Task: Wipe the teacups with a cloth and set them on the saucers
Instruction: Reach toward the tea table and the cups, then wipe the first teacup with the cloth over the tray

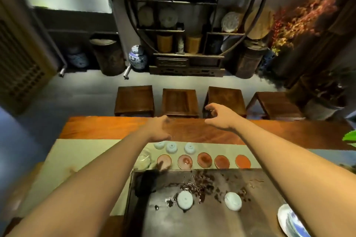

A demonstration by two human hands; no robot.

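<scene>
Three pale teacups (171, 147) sit upturned on the runner (81, 159), just beyond five saucers (204, 159) in a row; two more cups (233, 201) on the near dark tray (202, 221). Dark cloth (146, 183) on the tray's left edge. My left hand (159, 128) and right hand (219, 115) reach far over the table, fingers loosely curled, holding nothing.

Left hand (160, 128) blurred, its fingers unreadable; blue-white dish (289, 223) cut off.
</scene>
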